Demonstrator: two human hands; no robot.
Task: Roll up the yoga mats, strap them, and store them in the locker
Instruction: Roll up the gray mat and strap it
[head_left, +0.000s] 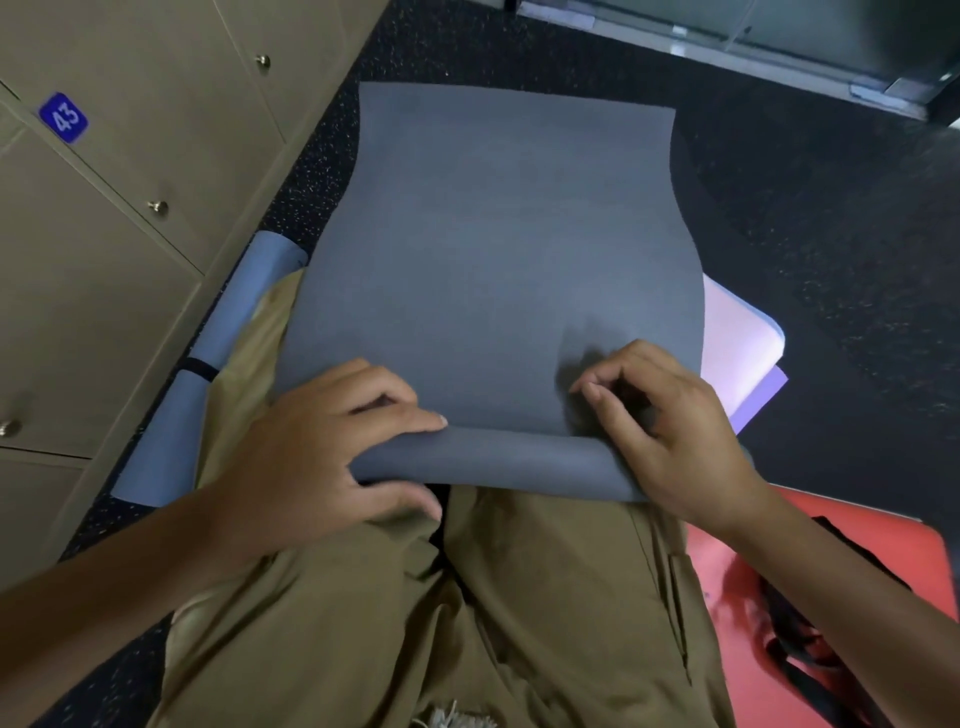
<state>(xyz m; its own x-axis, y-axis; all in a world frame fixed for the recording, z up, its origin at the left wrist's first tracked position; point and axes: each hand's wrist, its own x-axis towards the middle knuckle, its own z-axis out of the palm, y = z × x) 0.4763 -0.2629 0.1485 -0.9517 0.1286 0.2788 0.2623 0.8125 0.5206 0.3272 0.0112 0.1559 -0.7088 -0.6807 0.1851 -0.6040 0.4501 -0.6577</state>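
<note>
A dark grey yoga mat (493, 249) lies flat on the floor ahead of my knees, its near end turned into a short roll (498, 457). My left hand (332, 447) grips the roll's left end, thumb under and fingers over it. My right hand (670, 431) holds the right end with curled fingers on top. A light blue mat (171, 415), rolled and bound with a black strap (200, 369), lies on the floor at the left beside the lockers (104, 208).
Beige locker doors with knobs, one numbered 43 (65, 117), fill the left side. A lilac mat (743, 348) sticks out under the grey one at the right. A red mat (810, 597) with black straps (789, 654) on it lies at lower right. Dark speckled floor surrounds everything.
</note>
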